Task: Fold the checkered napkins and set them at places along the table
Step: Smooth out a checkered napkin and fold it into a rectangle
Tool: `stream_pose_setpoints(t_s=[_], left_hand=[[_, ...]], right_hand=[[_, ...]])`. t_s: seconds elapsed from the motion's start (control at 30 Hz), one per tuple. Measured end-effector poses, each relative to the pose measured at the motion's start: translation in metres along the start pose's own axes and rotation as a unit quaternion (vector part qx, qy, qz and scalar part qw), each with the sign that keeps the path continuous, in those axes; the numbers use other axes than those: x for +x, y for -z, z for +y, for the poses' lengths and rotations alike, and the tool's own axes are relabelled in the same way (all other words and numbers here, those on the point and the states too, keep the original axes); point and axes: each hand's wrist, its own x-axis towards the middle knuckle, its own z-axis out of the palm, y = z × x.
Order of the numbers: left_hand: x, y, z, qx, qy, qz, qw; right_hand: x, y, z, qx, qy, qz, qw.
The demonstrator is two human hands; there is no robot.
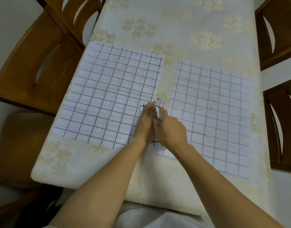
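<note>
Room: bare tablecloth [174, 22] stretches beyond my folded napkin [161, 104]; wooden chairs [34, 66] stand well out to both sides of it.
Flat napkins: left napkin [111, 96] and right napkin [215, 112] lie spread either side of it.
Left hand [146, 124]: fingers straight, pressing it.
Right hand [172, 130]: fingers bent over it; I can't tell the grip.

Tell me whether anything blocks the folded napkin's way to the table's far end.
Nothing visible does. The left hand and right hand touch the folded napkin, and a bare tablecloth strip runs ahead of it between the left napkin and the right napkin.
</note>
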Motion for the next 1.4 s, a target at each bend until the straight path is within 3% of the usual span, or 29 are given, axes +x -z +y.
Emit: stream_pose_setpoints(t_s=[0.03,0.07,0.13,0.27,0.37,0.5,0.63,0.7,0.8,0.87,0.93,1.1,1.4], left_hand=[[-0.001,0.009,0.001,-0.042,0.014,0.07,0.997],[-0.001,0.017,0.001,-0.013,0.005,0.141,0.99],[0.001,0.032,0.001,-0.018,-0.009,0.168,0.986],[0.008,0.047,0.002,-0.027,-0.006,0.101,0.994],[0.018,0.045,-0.005,-0.062,0.095,0.095,0.989],[0.024,0.045,-0.016,-0.004,0.104,0.119,0.987],[0.024,0.049,-0.018,-0.025,0.112,0.107,0.988],[0.023,0.05,-0.021,0.029,0.085,0.123,0.988],[0.023,0.049,-0.02,0.25,-0.003,0.155,0.956],[0.027,0.048,-0.01,0.297,-0.112,0.133,0.939],[0.039,0.041,0.001,0.312,-0.184,0.061,0.93],[0.083,0.032,0.027,0.341,-0.136,-0.071,0.927],[0.106,0.042,0.031,0.281,-0.075,-0.109,0.951]], right_hand=[[0.0,-0.003,-0.004,0.002,0.005,-0.006,1.0],[-0.001,-0.007,-0.008,0.008,0.013,-0.006,1.0],[0.002,-0.013,-0.014,0.017,0.019,0.004,1.0],[0.011,-0.03,-0.017,0.077,0.035,-0.03,0.996],[0.008,-0.039,-0.009,0.127,0.081,-0.025,0.988],[-0.001,-0.047,0.017,0.032,0.084,0.066,0.994],[-0.001,-0.058,0.042,-0.028,0.099,0.04,0.994],[-0.001,-0.064,0.049,-0.048,0.099,0.021,0.994],[-0.002,-0.067,0.05,-0.048,0.096,0.022,0.994],[-0.002,-0.067,0.048,-0.041,0.094,0.031,0.994],[-0.002,-0.066,0.048,-0.035,0.096,0.035,0.994],[-0.001,-0.063,0.05,-0.034,0.101,0.024,0.994],[0.0,-0.061,0.054,0.003,0.101,0.014,0.995]])
